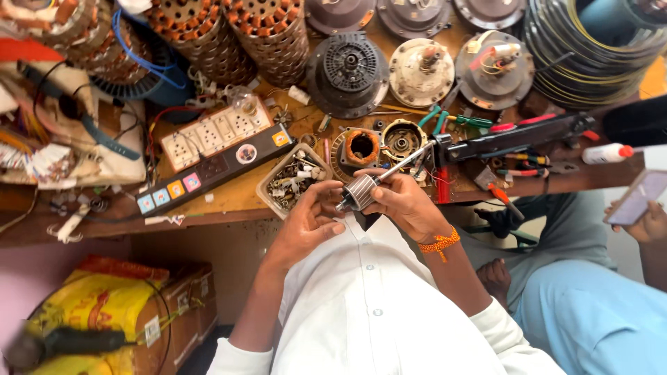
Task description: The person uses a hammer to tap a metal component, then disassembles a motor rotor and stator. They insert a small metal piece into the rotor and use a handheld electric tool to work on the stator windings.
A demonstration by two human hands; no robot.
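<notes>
Head view: a small grey ribbed metal motor rotor w/ a long steel shaft is being held over the bench edge, in front of the chest. Right hand is clamped round its body; left hand is being closed on its near end. Judged: rotor inspection/turning step; next move is calling for a steady grip & fingertip rotation. Near-end detail is being hidden by fingers; a co-worker's hand is cut off at right.
</notes>
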